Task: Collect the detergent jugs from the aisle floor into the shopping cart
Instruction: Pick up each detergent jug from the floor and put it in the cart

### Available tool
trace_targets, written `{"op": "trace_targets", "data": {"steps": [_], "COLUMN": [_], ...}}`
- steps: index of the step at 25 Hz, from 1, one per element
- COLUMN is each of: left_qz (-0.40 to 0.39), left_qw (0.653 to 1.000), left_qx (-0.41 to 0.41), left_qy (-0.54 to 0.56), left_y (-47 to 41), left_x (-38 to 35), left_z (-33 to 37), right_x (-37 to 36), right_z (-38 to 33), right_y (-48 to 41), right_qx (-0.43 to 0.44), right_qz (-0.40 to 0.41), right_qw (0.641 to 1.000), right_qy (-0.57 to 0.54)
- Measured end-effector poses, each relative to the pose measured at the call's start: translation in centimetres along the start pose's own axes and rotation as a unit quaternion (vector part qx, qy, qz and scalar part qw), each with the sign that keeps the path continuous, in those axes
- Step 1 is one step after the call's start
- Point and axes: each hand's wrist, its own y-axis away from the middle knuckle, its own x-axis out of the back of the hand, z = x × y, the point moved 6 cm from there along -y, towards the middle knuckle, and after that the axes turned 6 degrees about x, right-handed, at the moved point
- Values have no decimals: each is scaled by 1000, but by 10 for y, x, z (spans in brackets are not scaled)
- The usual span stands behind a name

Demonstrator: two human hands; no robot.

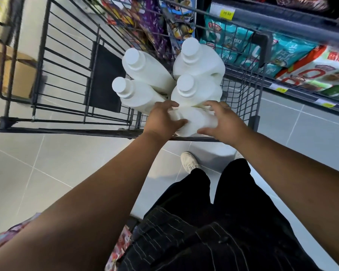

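Four detergent jugs (149, 71) crowd the shopping cart (67, 132), some leaning; the fifth jug (196, 122), sideways at the near rim, could topple them or tumble over it if dropped carelessly. Left hand (162, 120) and right hand (225, 124) clasp its opposite sides, fingers curled round, arms stretched forward.

The left grip (164, 118) and right grip (224, 122) clasp a white detergent jug (197, 122) from either side, fingers curled round it, at the near rim of the shopping cart (67, 65). Just beyond the grips, four more white jugs (145, 71) stand clustered inside the cart. To the right of the grips, shelves (301, 61) carry colourful packets.
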Motion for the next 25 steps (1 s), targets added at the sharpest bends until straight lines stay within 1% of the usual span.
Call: {"op": "trace_targets", "data": {"steps": [3,5,7,11,15,18,21,23,25], "left_qz": [6,4,-2,-16,-94,-140,-169,-202,-242], "left_qw": [999,995,991,977,959,938,914,897,876], "left_qx": [-33,-77,-119,-207,-266,-317,-367,-390,-417], "left_qy": [-34,-63,-60,-40,-19,-21,-29,-34,-39], "left_y": [15,28,41,73,126,178,234,273,310], "left_x": [10,12,10,-13,-70,-123,-181,-224,-267], "left_z": [17,35,58,120,211,280,350,398,445], "right_x": [18,38,65,126,203,257,302,328,353], "right_z": [-3,-3,0,16,59,95,137,167,194], "right_y": [17,36,58,115,200,279,366,432,497], "right_qx": [-5,-5,-9,-37,-78,-98,-123,-140,-160], "right_qz": [15,33,53,103,183,262,334,394,459], "right_qw": [1000,999,998,994,980,960,934,906,870], "right_qy": [-1,-11,-14,15,-1,-23,-46,-66,-82]}}
